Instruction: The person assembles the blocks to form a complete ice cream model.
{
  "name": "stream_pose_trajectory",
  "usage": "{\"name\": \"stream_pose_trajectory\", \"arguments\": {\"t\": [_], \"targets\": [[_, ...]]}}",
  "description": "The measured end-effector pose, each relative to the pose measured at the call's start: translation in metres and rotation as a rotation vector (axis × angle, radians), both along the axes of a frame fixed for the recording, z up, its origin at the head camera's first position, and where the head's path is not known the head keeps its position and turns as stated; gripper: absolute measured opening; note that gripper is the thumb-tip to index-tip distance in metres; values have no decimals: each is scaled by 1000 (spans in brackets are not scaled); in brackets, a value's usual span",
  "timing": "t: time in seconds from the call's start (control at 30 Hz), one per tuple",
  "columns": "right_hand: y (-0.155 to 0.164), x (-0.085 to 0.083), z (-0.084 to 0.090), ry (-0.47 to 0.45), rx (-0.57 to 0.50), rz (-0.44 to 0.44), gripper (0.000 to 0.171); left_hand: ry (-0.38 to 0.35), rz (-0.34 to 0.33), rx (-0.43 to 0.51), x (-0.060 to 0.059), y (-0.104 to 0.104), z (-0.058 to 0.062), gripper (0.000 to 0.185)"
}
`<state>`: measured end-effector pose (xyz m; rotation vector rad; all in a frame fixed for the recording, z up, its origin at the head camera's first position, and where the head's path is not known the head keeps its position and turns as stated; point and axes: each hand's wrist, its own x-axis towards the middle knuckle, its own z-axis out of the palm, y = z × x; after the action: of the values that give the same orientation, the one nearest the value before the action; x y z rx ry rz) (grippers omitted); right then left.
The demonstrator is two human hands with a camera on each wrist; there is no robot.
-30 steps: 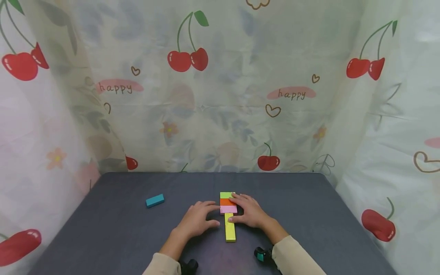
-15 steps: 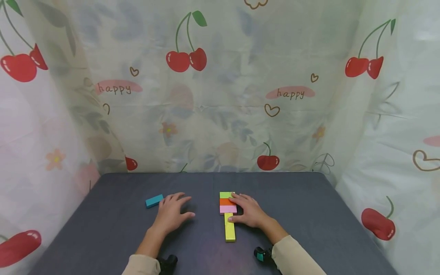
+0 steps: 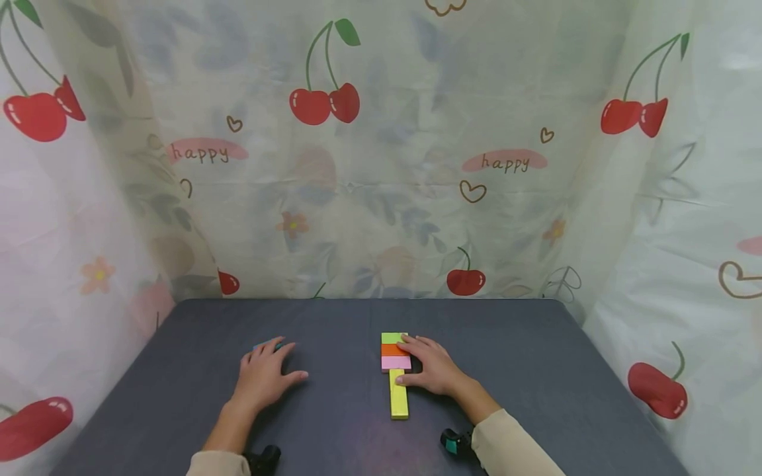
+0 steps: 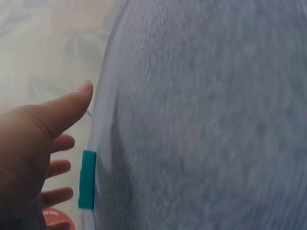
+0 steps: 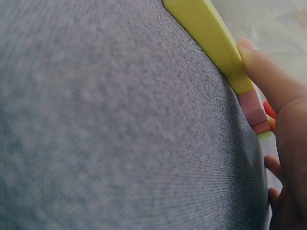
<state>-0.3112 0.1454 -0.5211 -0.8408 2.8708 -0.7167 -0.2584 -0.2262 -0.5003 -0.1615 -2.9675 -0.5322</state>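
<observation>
My left hand [image 3: 262, 375] hovers over a blue block, spread fingers covering most of it in the head view. In the left wrist view the blue block [image 4: 87, 180] shows whole, just past the fingertips, with a gap between. My right hand [image 3: 437, 370] rests on a T-shaped group of blocks. Its thumb touches the top of the long yellow block [image 3: 399, 402], and its index finger reaches the orange block [image 3: 389, 350] and the lime green block [image 3: 390, 338]. A pink block [image 3: 393, 363] lies between the orange and yellow ones. Both hands' fingers look relaxed.
The dark grey table [image 3: 506, 344] is enclosed by a cherry-print curtain [image 3: 381, 165] behind and at both sides. Black straps with camera units [image 3: 455, 441] sit at the wrists, close above the table.
My left hand has moved left, away from the T-shaped blocks and over to the blue block, now mostly covered in the head view. My right hand has stayed in place.
</observation>
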Motion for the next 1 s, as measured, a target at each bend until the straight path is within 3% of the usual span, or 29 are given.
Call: {"name": "stream_pose_trajectory", "arguments": {"t": [0.27,0.6,1.0], "targets": [[0,0,-1,-3,-4,-6,80,-63,98,-10,3,-14,1,77],[1,1,-1,-11,-11,-15,80,-76,59,-12,-7,-15,0,80],[2,-1,-3,-4,-26,11,80,-61,14,30,-23,5,-4,81]]}}
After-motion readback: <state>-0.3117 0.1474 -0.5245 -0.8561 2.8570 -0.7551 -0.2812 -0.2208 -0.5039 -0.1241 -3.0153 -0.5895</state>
